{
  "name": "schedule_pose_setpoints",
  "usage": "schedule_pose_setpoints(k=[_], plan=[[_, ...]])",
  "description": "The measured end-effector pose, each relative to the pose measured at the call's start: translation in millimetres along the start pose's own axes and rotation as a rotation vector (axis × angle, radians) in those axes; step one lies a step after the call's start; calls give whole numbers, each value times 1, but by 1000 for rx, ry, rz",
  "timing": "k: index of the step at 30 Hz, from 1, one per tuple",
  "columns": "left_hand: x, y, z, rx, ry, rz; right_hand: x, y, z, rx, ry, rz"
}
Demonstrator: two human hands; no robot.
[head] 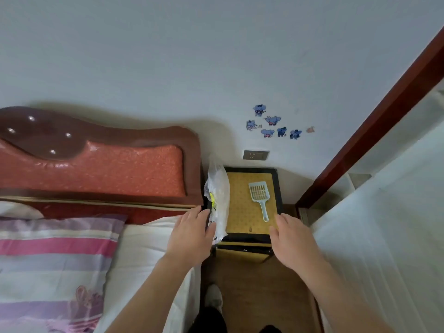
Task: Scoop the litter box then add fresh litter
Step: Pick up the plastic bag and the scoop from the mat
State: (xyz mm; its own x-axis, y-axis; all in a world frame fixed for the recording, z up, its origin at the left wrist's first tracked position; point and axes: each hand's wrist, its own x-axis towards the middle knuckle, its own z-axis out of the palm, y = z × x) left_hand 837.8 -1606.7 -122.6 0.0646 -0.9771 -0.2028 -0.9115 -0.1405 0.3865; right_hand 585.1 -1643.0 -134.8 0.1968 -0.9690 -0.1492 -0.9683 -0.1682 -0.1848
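Both forearms reach fwd, bare, palms down. L hand (192,233) hovers at the counter's front-left corner, fingers (195,212) straight and close together, released, gripping nothing. Its thumb lies against the plastic bag (218,195); can't tell if it really touches. R hand (292,239) is over the front-right corner, fingers (284,218) slightly spread and relaxed, also released, nothing in them.

Litter scoop (259,195): pale blue-green, flat on the counter (242,217), just beyond the R fingers and a bit to their left, handle end near the R fingertips but apart, slotted head pointing away toward the wall. Bag: clear w/ pale contents and yellow print, lying along the counter's left edge, just right of the L fingers, its front end hanging over the front edge.

Counter is a small black-framed stand w/ a yellow top. Left of the L fingers: bed w/ white sheet, striped pink-purple pillow (48,260), padded red headboard (96,169). Beyond both sets of fingers: white wall (192,56) w/ an outlet plate (255,155) and blue cartoon stickers (271,121). Right of the R fingers: dark red door frame (372,126). Below the wrists: brown floor (259,284) and a white shoe (213,299).
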Motion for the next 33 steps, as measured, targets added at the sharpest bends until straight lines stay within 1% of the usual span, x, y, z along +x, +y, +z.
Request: schedule_pose_setpoints(k=[5, 8, 14, 17, 20, 26, 33], plan=[[71, -10, 0, 24, -43, 7, 64, 6, 11, 11, -37, 37], [105, -11, 11, 19, -68, -9, 97, 17, 25, 31, -68, 58], [160, -15, 69, 16, -129, -41, 151, 48, 77, 105, -167, 81], [182, -18, 102, 21, -146, -86, 171, 66, 108, 137, -208, 120], [202, -23, 133, 29, -165, -118, 188, 79, 139, 173, -211, 137], [224, -39, 182, 6, -134, -245, 213, 94, 196, 195, -201, 180], [243, -50, 220, 21, -154, -344, 233, 100, 238, 175, -160, 341]])
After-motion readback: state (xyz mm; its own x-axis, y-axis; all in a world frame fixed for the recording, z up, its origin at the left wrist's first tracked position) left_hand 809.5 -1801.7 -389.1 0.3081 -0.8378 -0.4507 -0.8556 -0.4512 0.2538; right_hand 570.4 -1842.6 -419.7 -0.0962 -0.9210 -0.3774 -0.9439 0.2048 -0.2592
